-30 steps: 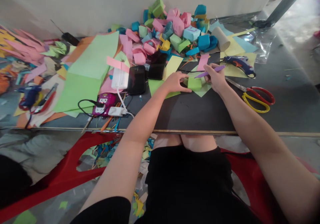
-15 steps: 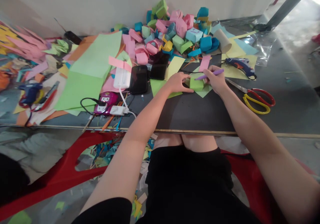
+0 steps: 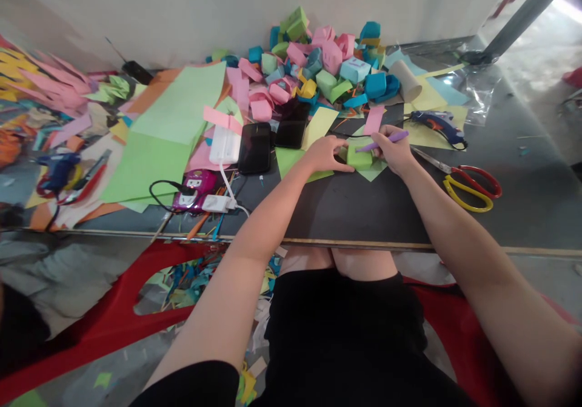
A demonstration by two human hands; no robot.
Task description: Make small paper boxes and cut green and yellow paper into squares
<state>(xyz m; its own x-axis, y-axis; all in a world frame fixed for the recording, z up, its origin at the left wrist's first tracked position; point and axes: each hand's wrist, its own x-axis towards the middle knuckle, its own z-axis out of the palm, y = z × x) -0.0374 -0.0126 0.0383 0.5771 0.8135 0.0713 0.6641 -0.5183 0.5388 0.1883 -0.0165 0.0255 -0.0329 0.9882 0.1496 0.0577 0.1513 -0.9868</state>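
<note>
Green paper box (image 3: 359,157) sat on a green paper offcut (image 3: 371,170), mid-table, directly btwn the two hands. L hand (image 3: 325,154) pressed against the box's left side, fingers half-curled about it, thumb along its near edge. R hand (image 3: 394,151) was closed round a purple pen (image 3: 382,142), w/ the pen slanting left over the box top; whether the tip touched could not be told. Surface: dark table (image 3: 364,207), bare in the near-centre strip, crowded elsewhere. Far centre, against a pale wall (image 3: 182,6), lay a heap of folded paper boxes (image 3: 318,61) in pink, blue and green, w/ a paper roll (image 3: 405,79) at its right. Left of the L hand: two dark phones (image 3: 255,147), a white charger (image 3: 224,146) w/ cable, and large green sheets (image 3: 173,128). Right of the R hand: blue glue gun (image 3: 439,125) just beyond, red-and-yellow scissors (image 3: 473,182) near, blades pointing toward the hand. A second glue gun (image 3: 57,170) lay far left among scraps. Table's near edge (image 3: 364,244) ran above the person's knees; a red chair (image 3: 113,316) and paper litter showed below it. Open room: near-centre strip and the table's right end past the scissors.
</note>
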